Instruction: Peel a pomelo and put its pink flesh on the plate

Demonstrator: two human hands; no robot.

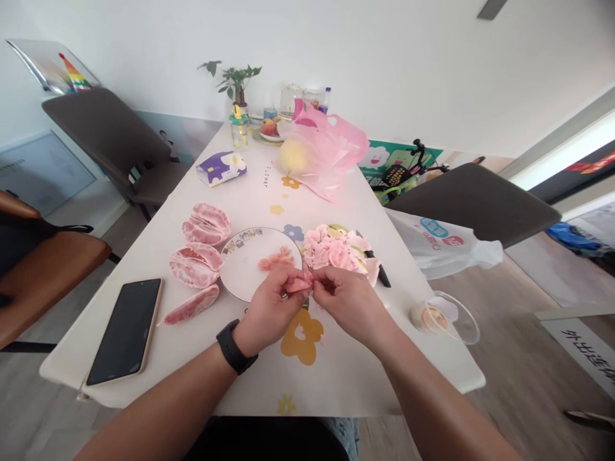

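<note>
In front of the plate's near right edge, my left hand [271,307] is closed around a small pink pomelo segment [300,285]. The fingertips of my right hand [348,299] pinch the segment's right end, and the two hands almost meet. A white plate [243,275] with a cartoon rim holds some peeled pink pulp [277,258]. Left of it lie two large pomelo chunks [206,224] and a single pomelo wedge [192,304]. A heap of pink peel and membrane [334,250] lies just beyond my right hand. Fingers partly hide the segment.
A black-handled knife [383,275] lies beside the peel. A phone [125,333] rests at the front left, and a clear plastic cup [444,317] stands by the right edge. Farther back are a tissue pack [221,168], a pink bag [331,147] and a potted plant [237,83].
</note>
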